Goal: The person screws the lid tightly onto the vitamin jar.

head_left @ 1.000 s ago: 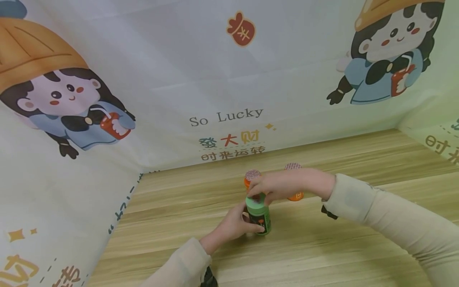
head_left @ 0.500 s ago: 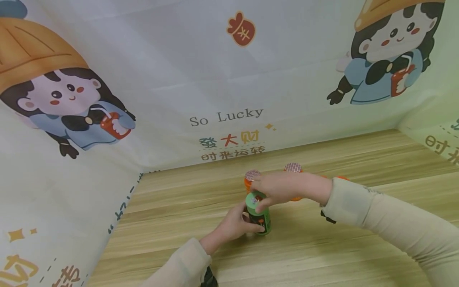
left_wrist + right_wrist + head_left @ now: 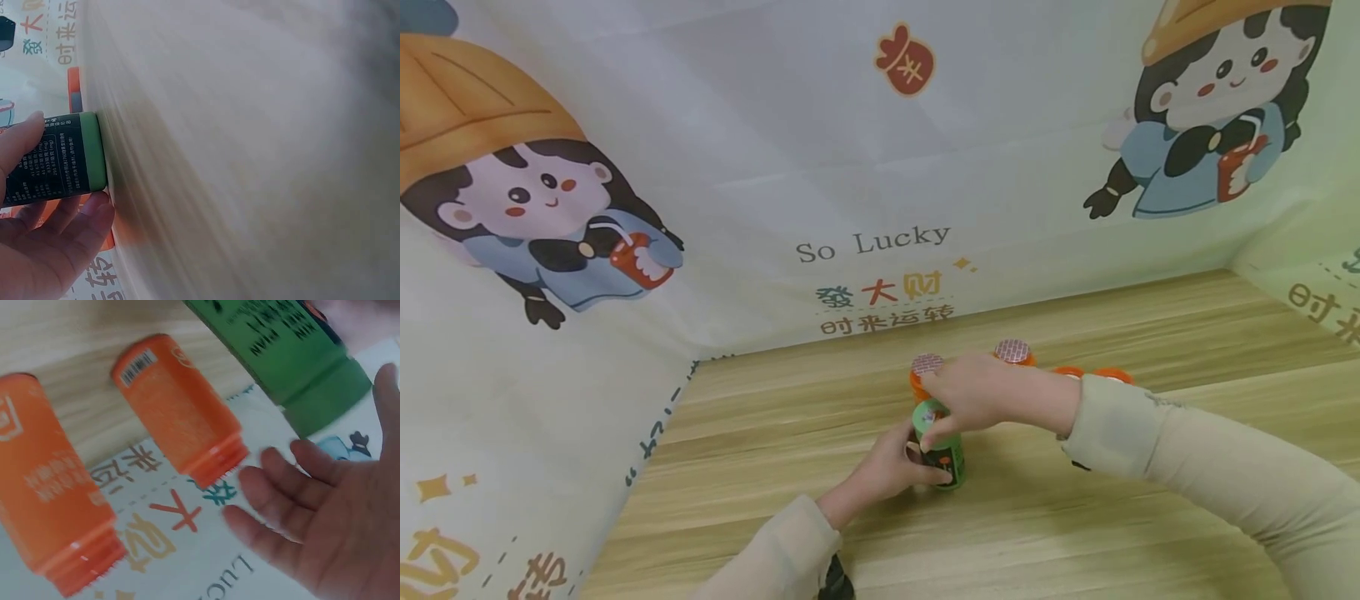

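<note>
A green bottle (image 3: 956, 463) with a black label stands upright on the table. My left hand (image 3: 887, 465) grips it low down, thumb across the label and fingers behind, as the left wrist view shows at its green base (image 3: 92, 152). Beside the green lid (image 3: 331, 397), my right hand (image 3: 973, 392) has its fingers spread and loosely bent, the thumb on one side and fingertips on the other. Just behind stands an orange bottle (image 3: 181, 412) with a patterned silver seal on its mouth. Farther right is a second orange bottle (image 3: 56, 481), sealed alike and partly hidden by my right arm in the head view.
Two orange caps (image 3: 1112, 375) lie on the wooden table (image 3: 760, 450) behind my right sleeve. A white printed cloth (image 3: 760, 192) rises at the back and sides. A black wrist strap (image 3: 835, 579) shows below my left sleeve.
My right hand has shifted left, its thumb turning round to the near side of the lid. More of the orange caps now shows. The left hand keeps its grip on the green bottle.
</note>
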Demonstrator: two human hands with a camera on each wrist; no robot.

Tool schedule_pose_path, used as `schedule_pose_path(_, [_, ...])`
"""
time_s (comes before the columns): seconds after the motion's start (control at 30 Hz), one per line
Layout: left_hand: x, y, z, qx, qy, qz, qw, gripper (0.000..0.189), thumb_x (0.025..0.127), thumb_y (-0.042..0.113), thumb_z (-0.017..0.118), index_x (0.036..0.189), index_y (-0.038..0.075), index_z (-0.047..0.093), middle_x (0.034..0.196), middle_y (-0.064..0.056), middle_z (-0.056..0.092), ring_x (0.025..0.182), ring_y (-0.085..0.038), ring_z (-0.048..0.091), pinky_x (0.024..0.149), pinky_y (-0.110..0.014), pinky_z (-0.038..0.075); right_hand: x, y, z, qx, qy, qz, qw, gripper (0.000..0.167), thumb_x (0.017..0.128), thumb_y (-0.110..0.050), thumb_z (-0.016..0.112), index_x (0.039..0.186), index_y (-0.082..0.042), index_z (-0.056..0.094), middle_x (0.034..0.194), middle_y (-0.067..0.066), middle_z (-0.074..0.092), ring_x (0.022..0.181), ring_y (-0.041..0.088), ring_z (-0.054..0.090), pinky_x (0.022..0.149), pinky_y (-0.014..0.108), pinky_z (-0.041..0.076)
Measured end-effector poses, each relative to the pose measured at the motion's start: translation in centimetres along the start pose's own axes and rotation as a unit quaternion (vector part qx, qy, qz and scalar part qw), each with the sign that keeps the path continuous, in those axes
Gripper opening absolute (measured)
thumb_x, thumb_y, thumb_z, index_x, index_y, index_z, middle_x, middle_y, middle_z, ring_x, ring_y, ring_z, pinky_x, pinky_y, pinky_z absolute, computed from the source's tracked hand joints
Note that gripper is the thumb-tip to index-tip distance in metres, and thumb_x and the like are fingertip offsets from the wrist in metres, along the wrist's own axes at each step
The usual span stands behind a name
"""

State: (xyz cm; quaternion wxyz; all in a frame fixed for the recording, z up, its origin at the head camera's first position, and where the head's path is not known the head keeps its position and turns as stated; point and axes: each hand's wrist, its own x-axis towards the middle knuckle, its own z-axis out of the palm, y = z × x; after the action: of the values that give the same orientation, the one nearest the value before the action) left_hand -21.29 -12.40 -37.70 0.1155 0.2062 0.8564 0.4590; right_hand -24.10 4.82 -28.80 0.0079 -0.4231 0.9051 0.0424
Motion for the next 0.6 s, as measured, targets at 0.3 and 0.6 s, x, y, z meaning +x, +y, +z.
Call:
schedule_pose_path(0.3, [0.0,-0.2,0.2,0.005,0.004,0.006,1.0000,0.055,0.075,0.012,0.076,0.122,0.004,0.048,0.109,-0.009,0.058,0.086,-0.016,0.057,0.072,-0.025,0.048,-0.7,1.5,-1.0,0.120,-0.068,-0.113,0.9840,0.066,0.081,-0.025,0.070,0.136,-0.004,0.039,0.139,0.012,0.039,0.126,0.025,0.039,0.101,0.038,0.036])
schedule_pose_path(0.6, [0.0,0.1,0.0,0.003,0.002,-0.010,0.9999,0.068,0.074,0.013,0.076,0.133,0.008,0.041,0.105,-0.011,0.058,0.084,-0.017,0.058,0.071,-0.029,0.049,-0.9,2.7,-0.8,0.123,-0.022,-0.263,0.9567,0.046,0.086,0.002,0.058,0.130,-0.008,0.049,0.136,0.015,0.043,0.125,0.029,0.040,0.098,0.040,0.039])
